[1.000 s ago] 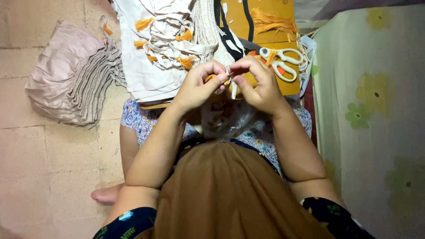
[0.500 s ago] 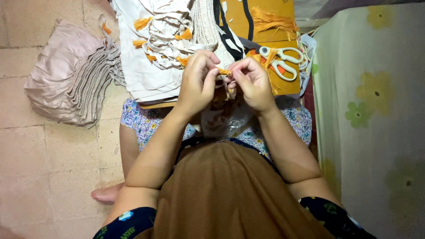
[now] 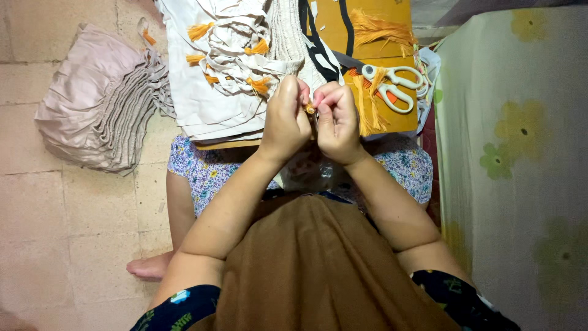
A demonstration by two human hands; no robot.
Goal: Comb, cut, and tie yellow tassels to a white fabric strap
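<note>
Fingers [image 3: 304, 97] of both hands pinched shut on a small orange tassel [image 3: 310, 109], held between the left hand [image 3: 285, 116] and right hand [image 3: 337, 119], above the lap. Versus half a second ago: hands closer together, knuckles nearly touching, the pair shifted slightly left; tassel now mostly hidden. Just beyond the hands: stack of white cloth bags [image 3: 211, 79] with orange tassels, white-handled scissors [image 3: 392, 86] on an orange board [image 3: 373, 24]. Pile of pinkish folded fabric [image 3: 92, 104] on the tiled floor [image 3: 61, 233], left. Floral cloth [image 3: 520, 159], right.
</note>
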